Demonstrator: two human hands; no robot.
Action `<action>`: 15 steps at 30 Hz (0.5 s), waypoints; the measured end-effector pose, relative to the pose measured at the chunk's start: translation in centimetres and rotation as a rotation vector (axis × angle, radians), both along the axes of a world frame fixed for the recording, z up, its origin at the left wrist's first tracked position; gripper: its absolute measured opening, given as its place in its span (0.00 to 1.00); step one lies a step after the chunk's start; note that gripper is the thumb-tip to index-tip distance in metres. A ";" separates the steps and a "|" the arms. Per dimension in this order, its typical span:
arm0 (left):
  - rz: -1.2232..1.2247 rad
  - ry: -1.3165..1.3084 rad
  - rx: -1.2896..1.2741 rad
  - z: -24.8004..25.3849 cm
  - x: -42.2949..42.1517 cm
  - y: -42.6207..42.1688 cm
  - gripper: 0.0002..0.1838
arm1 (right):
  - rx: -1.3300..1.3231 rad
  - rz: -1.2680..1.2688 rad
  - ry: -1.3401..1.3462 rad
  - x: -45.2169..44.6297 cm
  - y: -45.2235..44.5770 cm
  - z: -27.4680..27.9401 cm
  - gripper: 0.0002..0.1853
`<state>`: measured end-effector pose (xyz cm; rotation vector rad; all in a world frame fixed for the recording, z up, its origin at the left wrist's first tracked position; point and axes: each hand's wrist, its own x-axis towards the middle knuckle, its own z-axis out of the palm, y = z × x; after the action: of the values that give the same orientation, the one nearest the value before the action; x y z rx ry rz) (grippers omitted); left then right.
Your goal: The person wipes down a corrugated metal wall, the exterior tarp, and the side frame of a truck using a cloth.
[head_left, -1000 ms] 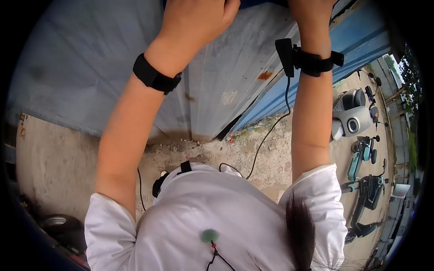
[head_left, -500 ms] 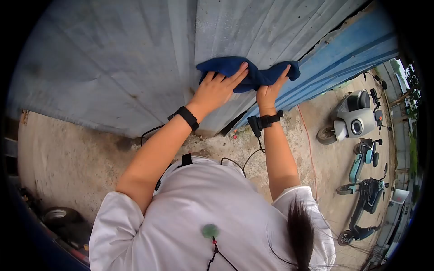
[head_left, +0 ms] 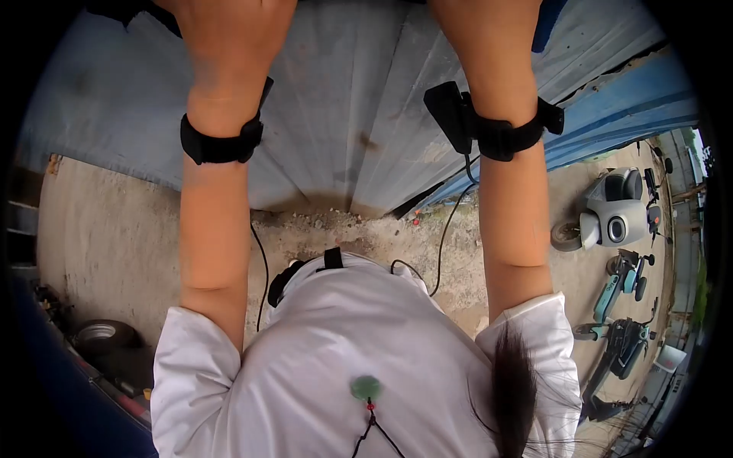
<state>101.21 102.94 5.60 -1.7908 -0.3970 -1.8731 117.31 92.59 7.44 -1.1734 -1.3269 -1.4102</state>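
Note:
Both of my hands are raised to the top edge of the view, with their fingers cut off by the frame. My left hand [head_left: 233,30] shows only its back and wrist, in front of the grey corrugated metal sheet [head_left: 328,99]. Dark material lies along its outer side, too dark to name surely. My right hand [head_left: 489,34] shows its back and wrist. A strip of blue cloth [head_left: 547,27] shows beside its outer edge; the rest is out of view. Whether either hand grips the cloth is hidden. Black straps circle both wrists, and a cable hangs from each.
A blue metal sheet [head_left: 626,107] adjoins the grey one at right. A silver scooter [head_left: 611,210], a teal scooter [head_left: 615,290] and a dark scooter [head_left: 622,347] are parked on the concrete ground [head_left: 114,229]. A tyre [head_left: 103,336] lies at lower left.
Both hands have moved up and toward the camera, wider apart, away from where they pressed the blue cloth against the metal sheet. The cloth has left that spot, with only a strip visible.

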 end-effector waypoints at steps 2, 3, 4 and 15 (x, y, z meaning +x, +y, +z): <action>0.095 0.036 0.102 2.8 -2.7 2.6 0.30 | 0.129 -0.123 -0.084 -1.6 2.5 2.0 0.32; 0.116 0.054 0.122 3.4 -3.5 3.6 0.29 | 0.198 -0.185 -0.120 -2.3 3.8 3.0 0.31; 0.129 0.067 0.107 3.2 -4.0 4.6 0.29 | 0.208 -0.209 -0.114 -2.6 4.4 2.7 0.30; 0.107 0.452 -0.501 -26.6 -6.8 2.9 0.24 | -0.558 -0.060 0.340 -6.1 2.8 -28.4 0.29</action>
<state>94.37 105.88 -20.96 -2.3879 -0.8202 -1.3069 111.24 95.34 -20.97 -1.7401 -1.4850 -0.8368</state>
